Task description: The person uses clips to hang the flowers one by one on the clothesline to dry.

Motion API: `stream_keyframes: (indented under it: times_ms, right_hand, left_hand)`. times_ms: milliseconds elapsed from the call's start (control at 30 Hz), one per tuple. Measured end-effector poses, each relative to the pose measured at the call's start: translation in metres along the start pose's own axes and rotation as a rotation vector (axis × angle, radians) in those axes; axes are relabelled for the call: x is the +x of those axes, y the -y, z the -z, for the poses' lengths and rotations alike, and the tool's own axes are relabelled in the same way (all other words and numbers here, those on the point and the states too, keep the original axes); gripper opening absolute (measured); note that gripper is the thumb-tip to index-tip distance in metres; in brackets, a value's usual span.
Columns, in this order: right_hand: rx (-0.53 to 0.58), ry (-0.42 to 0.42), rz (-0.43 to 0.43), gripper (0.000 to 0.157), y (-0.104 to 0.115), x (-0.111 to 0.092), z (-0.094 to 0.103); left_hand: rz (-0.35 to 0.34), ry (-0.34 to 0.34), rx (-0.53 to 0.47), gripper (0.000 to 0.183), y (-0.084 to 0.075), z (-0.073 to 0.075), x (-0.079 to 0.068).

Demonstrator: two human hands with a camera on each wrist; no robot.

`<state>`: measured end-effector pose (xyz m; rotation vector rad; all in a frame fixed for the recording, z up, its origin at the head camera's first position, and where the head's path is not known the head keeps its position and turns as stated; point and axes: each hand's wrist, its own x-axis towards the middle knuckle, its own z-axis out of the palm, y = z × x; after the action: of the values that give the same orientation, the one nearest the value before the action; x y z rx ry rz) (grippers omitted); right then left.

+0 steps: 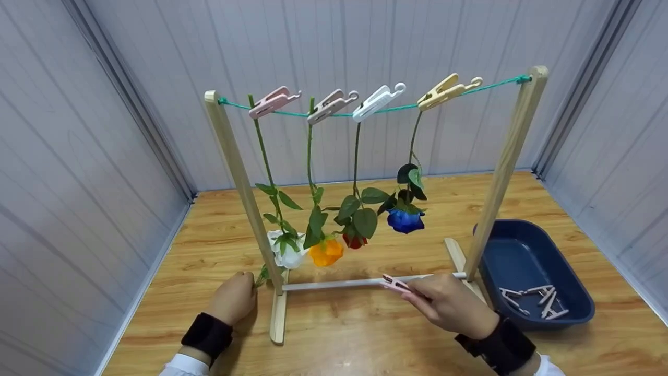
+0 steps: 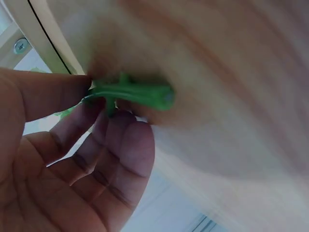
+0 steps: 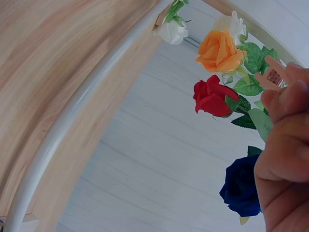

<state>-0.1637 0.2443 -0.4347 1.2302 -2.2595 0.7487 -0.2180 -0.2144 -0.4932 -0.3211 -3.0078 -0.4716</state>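
My left hand (image 1: pixel 234 300) is low by the rack's left foot. In the left wrist view it pinches a green flower stem (image 2: pixel 140 94) between thumb and fingers, near its cut end. A white flower (image 3: pixel 171 32) low by the rack's left end shows in the right wrist view; whether it belongs to that stem I cannot tell. My right hand (image 1: pixel 451 305) grips a pink clothespin (image 1: pixel 395 283) in front of the white crossbar (image 1: pixel 334 284). Hanging head-down from the green line (image 1: pixel 496 86) are a white rose (image 1: pixel 288 253), an orange rose (image 1: pixel 326 253), a red rose (image 1: pixel 355 241) and a blue rose (image 1: pixel 405 220).
Pink (image 1: pixel 272 102), greyish-pink (image 1: pixel 330 107), white (image 1: pixel 374 104) and yellow (image 1: pixel 443 94) clothespins hold the hung stems. The line spans two wooden posts (image 1: pixel 503 172). At the right stands a dark blue basin (image 1: pixel 509 250) with several loose clothespins (image 1: pixel 548 300). Pale panel walls (image 1: pixel 94 209) surround the table.
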Motion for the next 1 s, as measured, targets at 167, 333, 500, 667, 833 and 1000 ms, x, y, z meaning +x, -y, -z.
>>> stream_keyframes:
  times_ms: [167, 333, 500, 667, 833, 1000]
  right_hand:
    - [0.010, 0.006, -0.002, 0.018, 0.000, 0.000, 0.000]
    - [0.018, 0.006, 0.002, 0.019, 0.000, 0.000, -0.001]
    - [0.028, 0.005, -0.001, 0.019, 0.000, -0.001, 0.000]
    - [0.037, 0.013, -0.013, 0.020, 0.000, 0.000, 0.000]
    - [0.039, 0.015, -0.018, 0.019, 0.001, 0.000, 0.000]
    - [0.019, 0.015, -0.015, 0.020, 0.001, 0.001, -0.001]
  left_hand:
    - [0.001, -0.015, -0.052, 0.015, 0.002, 0.001, -0.002]
    - [-0.007, -0.068, -0.109, 0.037, 0.007, -0.001, -0.003]
    - [0.014, -0.118, -0.205, 0.017, 0.012, -0.004, -0.003]
    - [0.129, -0.063, -0.350, 0.021, 0.006, 0.006, -0.006]
    - [0.198, -0.083, -0.444, 0.034, 0.004, 0.012, -0.008]
    - [0.211, -0.151, -0.531, 0.031, 0.001, 0.017, -0.012]
